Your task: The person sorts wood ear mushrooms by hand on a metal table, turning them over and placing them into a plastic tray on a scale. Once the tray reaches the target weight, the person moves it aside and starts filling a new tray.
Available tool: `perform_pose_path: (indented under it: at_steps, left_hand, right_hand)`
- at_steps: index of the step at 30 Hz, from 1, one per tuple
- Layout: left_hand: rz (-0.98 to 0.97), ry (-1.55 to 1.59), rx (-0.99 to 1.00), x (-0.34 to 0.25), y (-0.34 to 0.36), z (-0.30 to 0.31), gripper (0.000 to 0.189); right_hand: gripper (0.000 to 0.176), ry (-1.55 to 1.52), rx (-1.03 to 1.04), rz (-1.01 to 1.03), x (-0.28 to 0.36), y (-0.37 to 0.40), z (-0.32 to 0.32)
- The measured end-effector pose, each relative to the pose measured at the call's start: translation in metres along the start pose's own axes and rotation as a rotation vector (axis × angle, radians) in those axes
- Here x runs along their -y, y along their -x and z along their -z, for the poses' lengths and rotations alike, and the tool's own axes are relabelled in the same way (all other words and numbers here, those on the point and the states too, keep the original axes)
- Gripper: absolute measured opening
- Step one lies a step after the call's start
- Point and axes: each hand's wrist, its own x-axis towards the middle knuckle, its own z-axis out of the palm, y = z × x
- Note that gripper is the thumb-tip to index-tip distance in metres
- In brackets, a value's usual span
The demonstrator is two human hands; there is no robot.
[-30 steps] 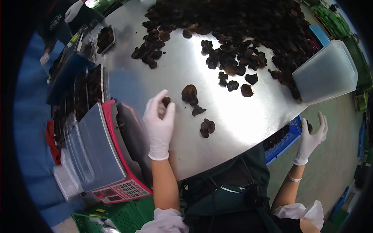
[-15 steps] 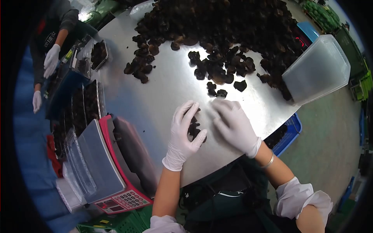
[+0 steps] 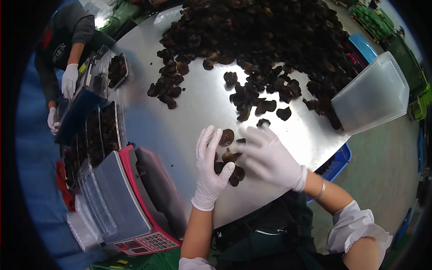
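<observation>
At the far left, a co-worker in dark grey sleeves (image 3: 81,29) had white-gloved hands (image 3: 69,81) near a small clear plastic tray of dark pieces (image 3: 126,67). Closer in stood a row of clear plastic trays filled with similar pieces (image 3: 120,123), then a pink-red scale with a keypad (image 3: 156,242), with a stack of clear plastic containers (image 3: 119,198) along its left side. To the right of the scale, the wearer's white-gloved left hand (image 3: 210,166) was open on the silver metal desk (image 3: 148,117), fingers extended and thumb apart, curved around the near side of a few dark brown, wrinkled, mushroom-like pieces (image 3: 231,156). These lay on the desk between the two hands. The white-gloved right hand (image 3: 272,157) was just beyond them, its fingers blurred, so whether it gripped a piece could not be told. The step in hand looked like drawing loose pieces together; the next move seemed to call for bringing both hands in evenly, without squashing them. Farther up spread a large dark heap of the same pieces (image 3: 256,31). At the right edge rested a translucent plastic container (image 3: 373,92), with a blue plastic basket (image 3: 346,155) below it, partly hidden by the desk.
</observation>
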Motion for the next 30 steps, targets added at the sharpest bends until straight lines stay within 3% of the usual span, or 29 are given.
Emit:
perform_pose_path:
  at_steps: [3, 5, 7, 9, 10, 13, 16, 17, 19, 21, 23, 25, 26, 28, 29, 30]
  left_hand:
    - [0.023, 0.009, 0.011, 0.002, 0.003, 0.0, 0.082]
    - [0.024, 0.025, 0.031, 0.004, 0.001, -0.001, 0.082]
    - [0.041, 0.071, 0.024, 0.004, 0.001, -0.001, 0.083]
    - [0.063, 0.119, 0.014, 0.003, 0.0, -0.001, 0.084]
    - [0.062, 0.132, 0.001, 0.004, -0.001, 0.0, 0.085]
    - [0.061, 0.135, -0.008, 0.005, -0.002, 0.001, 0.084]
    - [0.069, 0.103, 0.012, 0.003, -0.001, 0.002, 0.084]
    - [0.073, 0.083, 0.022, 0.002, -0.001, 0.001, 0.084]
    - [0.066, 0.083, 0.016, 0.002, -0.002, -0.001, 0.083]
    - [0.056, 0.079, 0.013, 0.002, -0.001, -0.001, 0.081]
    - [0.056, 0.109, -0.016, 0.002, -0.001, -0.001, 0.079]
    - [0.057, 0.129, -0.043, 0.007, 0.001, -0.003, 0.077]
    - [0.066, 0.153, -0.069, 0.008, 0.002, -0.003, 0.076]
    - [0.071, 0.139, -0.075, 0.009, 0.003, 0.002, 0.076]
    - [0.078, 0.125, -0.08, 0.008, 0.003, 0.004, 0.077]
    - [0.086, 0.13, -0.091, 0.007, 0.003, 0.005, 0.077]
  right_hand:
    - [0.044, -0.175, -0.211, -0.235, -0.056, -0.023, 0.02]
    - [0.051, 0.293, -0.403, -0.276, -0.086, -0.037, 0.01]
    - [0.057, 0.438, -0.345, -0.298, -0.093, -0.039, 0.001]
    - [0.057, 0.339, -0.088, -0.211, -0.073, -0.036, -0.004]
    - [0.056, 0.091, -0.072, -0.22, -0.056, -0.03, -0.002]
    - [0.046, 0.003, 0.108, -0.054, -0.025, -0.01, 0.01]
    - [0.031, -0.154, 0.039, -0.078, -0.029, 0.0, 0.018]
    - [0.02, -0.266, -0.118, -0.119, -0.032, -0.006, 0.018]
    - [0.017, -0.193, -0.219, -0.19, -0.037, -0.026, 0.025]
    - [0.019, -0.058, -0.344, -0.026, -0.052, -0.056, 0.019]
    - [0.016, 0.089, -0.339, 0.047, -0.081, -0.092, 0.0]
    - [0.015, 0.455, -0.267, 0.005, -0.097, -0.107, -0.017]
    - [0.015, 0.455, -0.266, 0.005, -0.099, -0.111, -0.015]
    - [0.021, 0.345, -0.2, 0.083, -0.104, -0.114, -0.011]
    - [0.018, 0.295, -0.318, 0.118, -0.099, -0.111, -0.002]
    - [0.018, -0.15, -0.321, -0.131, -0.089, -0.106, 0.01]
